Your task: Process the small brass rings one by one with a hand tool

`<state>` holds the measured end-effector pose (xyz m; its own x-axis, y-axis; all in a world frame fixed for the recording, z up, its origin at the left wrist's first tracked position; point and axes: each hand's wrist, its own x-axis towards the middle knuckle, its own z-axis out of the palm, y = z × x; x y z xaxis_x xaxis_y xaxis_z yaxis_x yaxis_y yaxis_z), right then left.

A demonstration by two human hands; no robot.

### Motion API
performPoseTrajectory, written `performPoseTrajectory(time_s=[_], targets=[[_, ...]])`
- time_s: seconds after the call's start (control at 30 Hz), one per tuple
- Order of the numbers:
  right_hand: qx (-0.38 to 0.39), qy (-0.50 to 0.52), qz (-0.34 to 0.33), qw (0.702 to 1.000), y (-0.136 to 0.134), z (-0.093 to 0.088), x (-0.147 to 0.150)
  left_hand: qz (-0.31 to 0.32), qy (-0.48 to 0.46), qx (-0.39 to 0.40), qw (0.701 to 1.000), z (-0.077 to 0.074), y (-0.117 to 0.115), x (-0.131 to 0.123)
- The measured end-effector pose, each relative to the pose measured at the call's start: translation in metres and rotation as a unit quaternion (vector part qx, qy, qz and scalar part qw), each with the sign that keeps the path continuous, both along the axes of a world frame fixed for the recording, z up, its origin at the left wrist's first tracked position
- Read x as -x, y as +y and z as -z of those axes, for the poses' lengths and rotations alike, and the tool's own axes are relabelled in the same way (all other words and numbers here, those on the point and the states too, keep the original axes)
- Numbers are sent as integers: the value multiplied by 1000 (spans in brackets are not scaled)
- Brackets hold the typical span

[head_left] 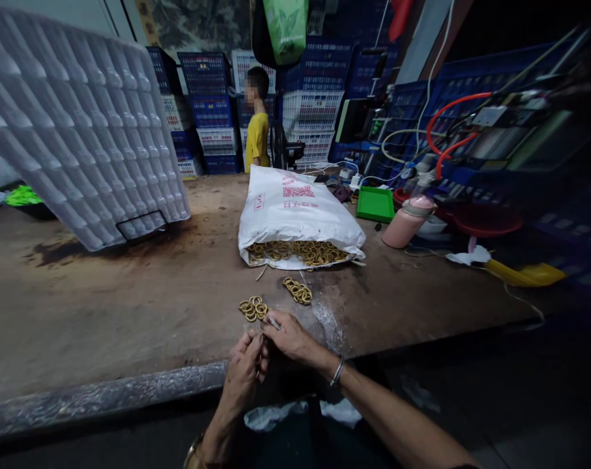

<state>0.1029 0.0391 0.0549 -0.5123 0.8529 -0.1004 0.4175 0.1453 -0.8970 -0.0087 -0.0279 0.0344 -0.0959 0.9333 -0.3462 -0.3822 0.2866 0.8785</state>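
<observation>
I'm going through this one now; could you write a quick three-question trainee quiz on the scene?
1. True or false: the green tray sits to the right of the white sack.
2. How many clusters of gold-coloured rings lie on the table in front of the sack?
3. Silver-coloured bracelet: A, left wrist; B, right wrist?

Key: 1 true; 2 two; 3 B.
</observation>
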Motion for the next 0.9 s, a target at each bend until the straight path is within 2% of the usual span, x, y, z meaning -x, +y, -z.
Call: performPoseTrajectory(time_s=[0.2,0.3,0.4,0.5,0.57,0.73,0.9], targets=[[39,57,3,998,-2,4,1,-3,-34,-17,999,1,-2,0],[24,57,25,998,0,9,1,-16,-47,-22,999,1,-4,-1],[-63,-7,34,997,0,12,-2,-28,-46,-24,998,0,-4,0],[-134,-79,-23,988,-4,12,-6,-35,-40,-20,998,3,-4,1],[-158,-128,-53,978,-9,11,-7,-33,-34,-23,999,7,-3,3],[-198,-203,-79,956,-16,8,-6,-34,-5,-29,999,14,0,5],[-202,-245,-84,944,-13,11,-4,-44,23,-9,999,9,0,5]])
